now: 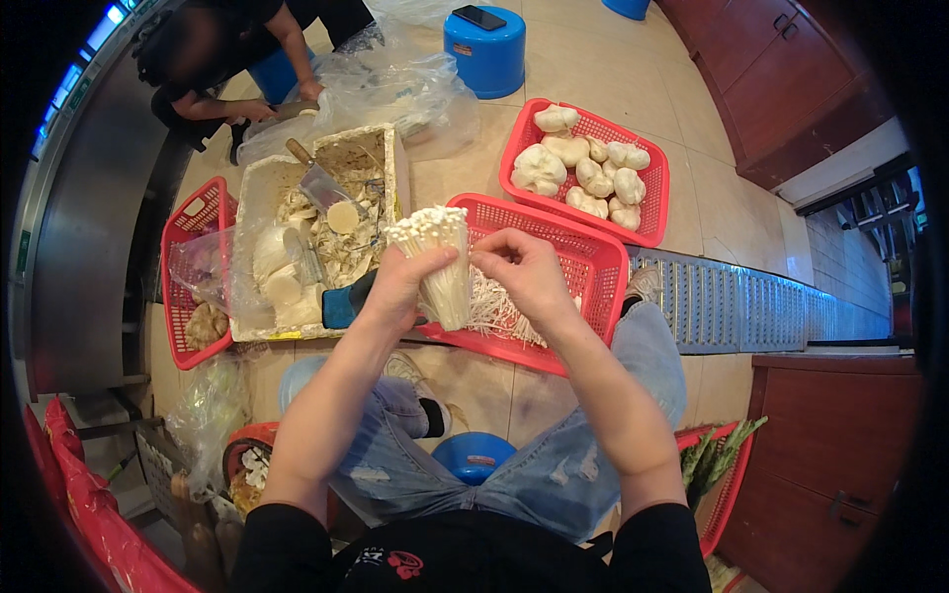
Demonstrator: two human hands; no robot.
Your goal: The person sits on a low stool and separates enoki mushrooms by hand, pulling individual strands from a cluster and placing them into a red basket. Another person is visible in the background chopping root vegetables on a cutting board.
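A bunch of enoki mushrooms [443,270], caps upward, is gripped in my left hand [404,285]. My right hand [519,270] is just right of the bunch, its thumb and index finger pinched near the stems; whether anything is between them is unclear. Below both hands lies a red plastic basket [615,274] with loose enoki strands [493,304] inside. Behind it, a second red basket [658,215] holds several whitish mushroom clusters [539,170]. Left of my hands, a foam box [400,170] contains trimmings, pale cut pieces [342,218] and a cleaver [321,185] with a wooden handle.
A co-worker [215,59] handles a long vegetable at the upper left, by clear plastic bags [400,89]. A phone [479,17] lies on a blue stool [484,59]. Another red basket [174,296] stands left of the foam box. A metal drain grate [697,296] and red-brown cabinets [830,437] are to the right.
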